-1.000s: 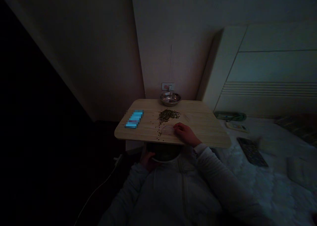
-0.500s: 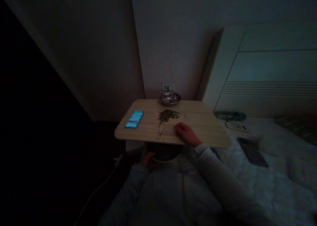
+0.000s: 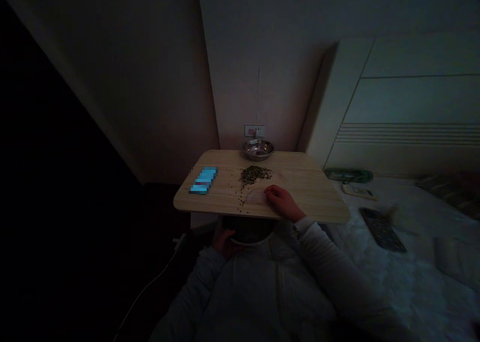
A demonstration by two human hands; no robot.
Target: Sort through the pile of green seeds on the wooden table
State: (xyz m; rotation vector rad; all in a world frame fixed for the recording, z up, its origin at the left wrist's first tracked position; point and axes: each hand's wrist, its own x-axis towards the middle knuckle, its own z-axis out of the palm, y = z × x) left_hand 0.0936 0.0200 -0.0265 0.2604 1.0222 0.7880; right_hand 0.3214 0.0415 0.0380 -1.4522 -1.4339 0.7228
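Note:
My right hand (image 3: 281, 202) is closed over the near middle of the wooden table, its fingers pinching the edge of a thin, pale, see-through rounded piece (image 3: 255, 196) that lies against the tabletop. Just beyond it is a pile of small dark green beans or seeds (image 3: 255, 173), with a loose trail of them running toward the near edge. Below that edge, my left hand (image 3: 224, 243) grips the left side of a dark bowl (image 3: 250, 232) with a light rim, held against my body. The table hides part of this bowl, and its contents are too dark to make out.
The wooden table (image 3: 311, 194) carries a shiny metal bowl (image 3: 257, 150) at the back and a lit phone (image 3: 203, 180) on the left. A wall socket (image 3: 254, 131) sits behind. On the bed at right lie a dark phone-like item (image 3: 381, 229) and a remote (image 3: 359, 192).
Both hands stay nearly in place. The pale see-through piece has shifted very slightly and shows a little more clearly; the bean pile looks the same.

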